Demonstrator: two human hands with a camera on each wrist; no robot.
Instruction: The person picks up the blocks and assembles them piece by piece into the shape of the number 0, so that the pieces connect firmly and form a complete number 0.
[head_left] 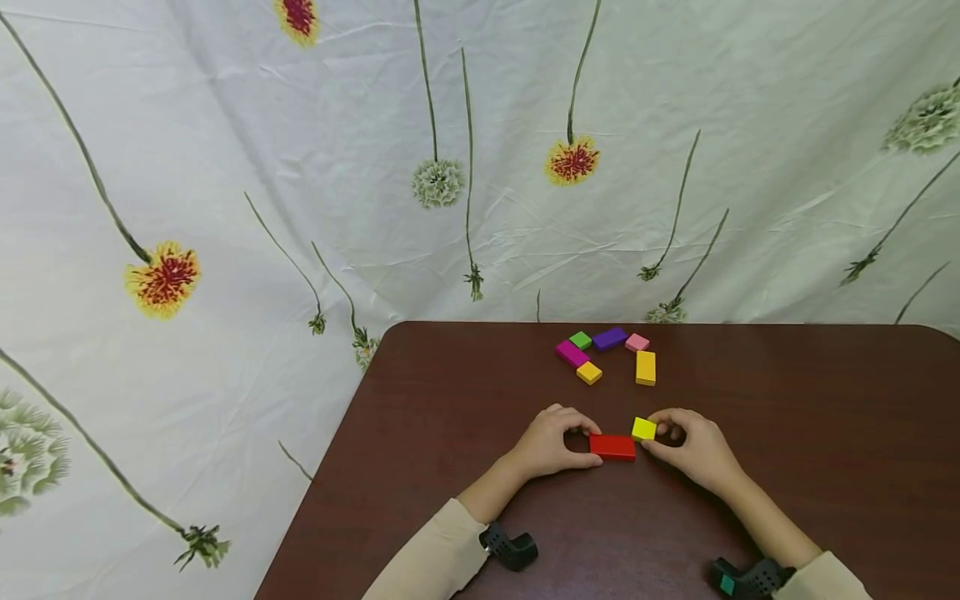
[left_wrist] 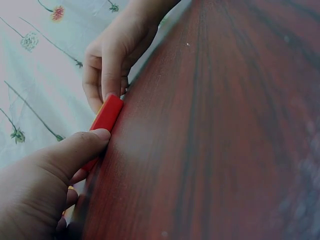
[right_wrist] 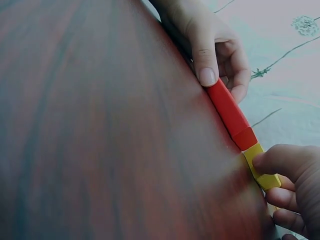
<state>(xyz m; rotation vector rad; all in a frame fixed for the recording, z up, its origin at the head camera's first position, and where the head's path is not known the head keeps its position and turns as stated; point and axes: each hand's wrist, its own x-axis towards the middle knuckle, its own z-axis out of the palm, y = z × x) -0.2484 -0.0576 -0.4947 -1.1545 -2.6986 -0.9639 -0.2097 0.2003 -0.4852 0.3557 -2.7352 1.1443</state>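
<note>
A flat red block (head_left: 612,447) lies on the brown table, its left end pinched between the thumb and fingers of my left hand (head_left: 550,442). My right hand (head_left: 698,447) pinches a small yellow block (head_left: 643,429) at the red block's right end. In the right wrist view the yellow block (right_wrist: 260,167) meets the end of the red block (right_wrist: 231,112). The left wrist view shows my left thumb on the side of the red block (left_wrist: 107,116); the yellow block is mostly hidden there.
Farther back on the table (head_left: 465,400), several blocks form a loose ring: magenta (head_left: 573,353), green (head_left: 581,340), purple (head_left: 610,338), pink (head_left: 637,342), a long yellow one (head_left: 646,367) and a small orange-yellow one (head_left: 589,372). A flower-printed cloth (head_left: 510,233) hangs behind.
</note>
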